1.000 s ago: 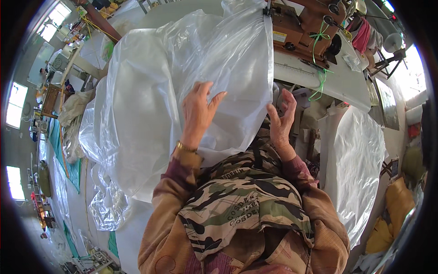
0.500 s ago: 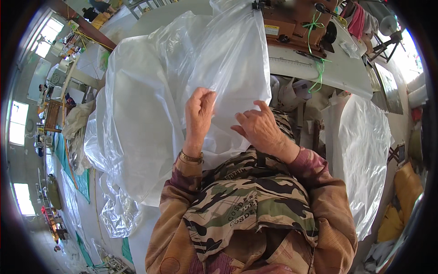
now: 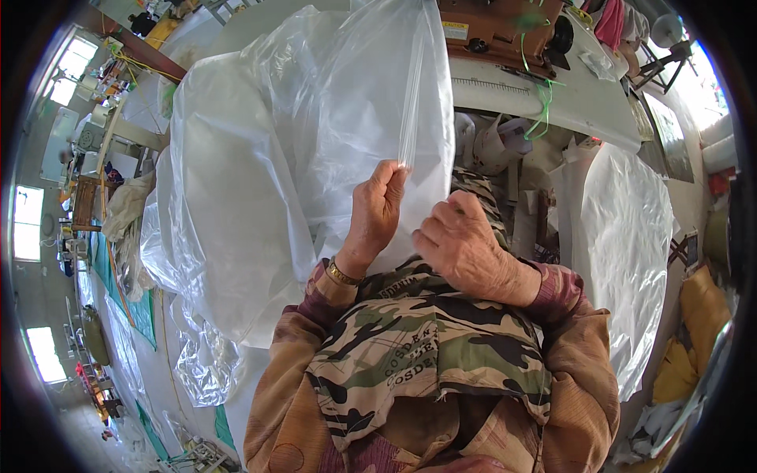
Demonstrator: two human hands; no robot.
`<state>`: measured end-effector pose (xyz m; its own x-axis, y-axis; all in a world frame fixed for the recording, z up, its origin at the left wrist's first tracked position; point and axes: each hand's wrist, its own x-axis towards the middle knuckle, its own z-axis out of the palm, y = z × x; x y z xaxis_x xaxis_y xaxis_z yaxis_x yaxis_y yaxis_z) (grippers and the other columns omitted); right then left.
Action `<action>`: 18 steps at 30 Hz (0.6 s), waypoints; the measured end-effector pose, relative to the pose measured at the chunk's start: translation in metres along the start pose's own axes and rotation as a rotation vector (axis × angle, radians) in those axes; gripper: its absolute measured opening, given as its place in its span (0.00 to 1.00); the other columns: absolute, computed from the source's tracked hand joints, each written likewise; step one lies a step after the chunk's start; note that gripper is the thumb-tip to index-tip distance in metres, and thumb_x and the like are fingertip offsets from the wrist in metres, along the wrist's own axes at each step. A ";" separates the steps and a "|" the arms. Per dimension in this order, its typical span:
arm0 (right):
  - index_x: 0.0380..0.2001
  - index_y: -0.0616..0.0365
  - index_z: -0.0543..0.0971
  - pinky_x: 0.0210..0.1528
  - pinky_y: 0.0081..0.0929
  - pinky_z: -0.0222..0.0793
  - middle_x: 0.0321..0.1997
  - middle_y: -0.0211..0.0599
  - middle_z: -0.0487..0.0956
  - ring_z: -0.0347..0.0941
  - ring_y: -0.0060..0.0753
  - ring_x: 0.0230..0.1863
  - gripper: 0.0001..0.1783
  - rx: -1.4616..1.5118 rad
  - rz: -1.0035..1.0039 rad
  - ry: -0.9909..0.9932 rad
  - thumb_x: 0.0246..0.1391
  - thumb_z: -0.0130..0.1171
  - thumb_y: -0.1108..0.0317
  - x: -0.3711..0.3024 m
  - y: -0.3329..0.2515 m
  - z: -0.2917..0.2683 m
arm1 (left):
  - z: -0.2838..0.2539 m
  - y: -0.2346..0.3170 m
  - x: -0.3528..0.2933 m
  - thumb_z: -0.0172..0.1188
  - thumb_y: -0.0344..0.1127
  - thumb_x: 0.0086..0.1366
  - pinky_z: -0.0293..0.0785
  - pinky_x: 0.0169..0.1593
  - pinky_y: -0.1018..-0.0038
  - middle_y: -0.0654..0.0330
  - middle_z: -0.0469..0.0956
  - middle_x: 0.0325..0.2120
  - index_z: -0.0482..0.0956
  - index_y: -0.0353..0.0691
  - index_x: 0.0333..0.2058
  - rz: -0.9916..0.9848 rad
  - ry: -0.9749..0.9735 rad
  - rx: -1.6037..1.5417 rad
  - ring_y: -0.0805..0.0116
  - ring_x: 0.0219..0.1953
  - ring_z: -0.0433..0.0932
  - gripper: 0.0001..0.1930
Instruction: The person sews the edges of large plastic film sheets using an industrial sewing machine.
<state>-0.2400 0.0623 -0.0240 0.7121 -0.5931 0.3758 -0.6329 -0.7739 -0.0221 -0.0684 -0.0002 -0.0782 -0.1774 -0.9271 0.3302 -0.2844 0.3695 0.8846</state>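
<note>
In front of the person's lap, a big translucent plastic sheet [image 3: 229,165] spreads in loose folds over the pale work table [image 3: 587,114], left of and partly beneath the hands. Its right edge runs up, slightly curved, to the left end of a brown machine [image 3: 498,35].

Left hand [image 3: 376,211]: thumb and fingers closed, pinching a bit of the sheet; narrow pleats fan upward from the pinch. Yellowish watch [image 3: 342,273] on that wrist.

Right hand [image 3: 467,246]: just beside and a little lower than the left, back of hand up, fingers curled inward, slightly blurred. Cannot tell if anything is gripped in it. Hands near each other, apart.

Below both hands: camouflage apron [image 3: 465,335] on the lap and torso, brown sleeves [image 3: 579,363] with purple cuffs.

Right side: a ruler strip [image 3: 490,86] on the table in front of the machine; green string [image 3: 544,110] hanging from the machine over the table's near edge. Further right and lower, more clear plastic [image 3: 623,252] hangs in a long wrinkled panel, well apart from the hands. Yellow material [image 3: 702,307] beyond it. Left side, lower down: crumpled clear film [image 3: 206,359] and a teal sheet [image 3: 126,292].
</note>
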 end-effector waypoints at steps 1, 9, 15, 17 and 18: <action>0.26 0.55 0.77 0.53 0.38 0.61 0.28 0.29 0.72 0.68 0.32 0.40 0.07 0.004 0.004 -0.004 0.42 0.57 0.65 0.001 -0.002 0.002 | 0.001 0.005 -0.001 0.50 0.35 0.74 0.60 0.24 0.79 0.68 0.66 0.18 0.75 0.35 0.40 0.062 0.012 0.013 0.80 0.20 0.61 0.09; 0.26 0.55 0.76 0.35 0.33 0.68 0.27 0.30 0.72 0.67 0.34 0.36 0.13 0.379 -0.177 0.363 0.42 0.70 0.63 0.016 0.009 0.041 | -0.011 0.012 0.001 0.55 0.30 0.70 0.67 0.26 0.73 0.59 0.73 0.21 0.73 0.35 0.36 -0.044 -0.108 -0.055 0.68 0.20 0.69 0.04; 0.20 0.54 0.71 0.34 0.32 0.67 0.24 0.29 0.69 0.65 0.34 0.31 0.17 0.419 -0.262 0.449 0.42 0.72 0.62 0.035 0.008 0.041 | -0.014 0.002 0.000 0.55 0.25 0.67 0.67 0.29 0.80 0.68 0.71 0.22 0.77 0.33 0.34 -0.122 -0.184 -0.274 0.83 0.28 0.65 0.03; 0.19 0.54 0.69 0.34 0.32 0.67 0.24 0.29 0.68 0.65 0.34 0.30 0.18 0.431 -0.273 0.384 0.42 0.72 0.62 0.036 0.010 0.043 | -0.017 0.002 0.001 0.55 0.25 0.67 0.68 0.30 0.80 0.68 0.72 0.23 0.78 0.33 0.36 -0.166 -0.228 -0.303 0.83 0.29 0.66 0.03; 0.18 0.54 0.69 0.35 0.32 0.67 0.24 0.29 0.68 0.66 0.33 0.30 0.19 0.445 -0.283 0.380 0.42 0.72 0.62 0.035 0.010 0.047 | -0.017 0.002 0.001 0.54 0.25 0.68 0.68 0.31 0.80 0.69 0.72 0.23 0.78 0.33 0.36 -0.194 -0.229 -0.325 0.83 0.29 0.66 0.05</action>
<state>-0.2067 0.0237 -0.0542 0.6239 -0.2959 0.7233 -0.1921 -0.9552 -0.2252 -0.0533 -0.0014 -0.0706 -0.3650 -0.9258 0.0988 -0.0285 0.1172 0.9927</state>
